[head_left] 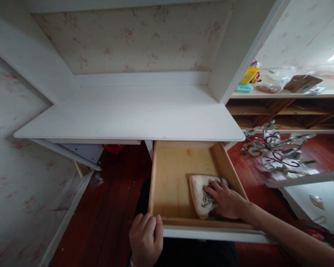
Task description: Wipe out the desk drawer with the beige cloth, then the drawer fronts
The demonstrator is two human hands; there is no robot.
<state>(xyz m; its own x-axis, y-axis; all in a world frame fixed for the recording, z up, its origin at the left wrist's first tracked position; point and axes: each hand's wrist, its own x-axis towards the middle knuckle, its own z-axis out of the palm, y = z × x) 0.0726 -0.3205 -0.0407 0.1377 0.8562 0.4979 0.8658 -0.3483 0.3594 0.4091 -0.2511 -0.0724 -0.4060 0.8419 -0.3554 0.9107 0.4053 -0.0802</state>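
A wooden drawer with a white front is pulled out below the white desk. My left hand is closed over the drawer's front left corner, its fingers curled on the rim. Inside the drawer, my right hand presses a folded cream cloth with dark printing against the bottom, toward the front right. The fingers of that hand lie over the cloth, and part of the cloth is hidden beneath them.
A chandelier lies on the red wood floor at the right. Behind it, a low shelf unit carries plastic bags, a cardboard box and a yellow container. White furniture stands at the lower right. Floral wallpaper covers the walls.
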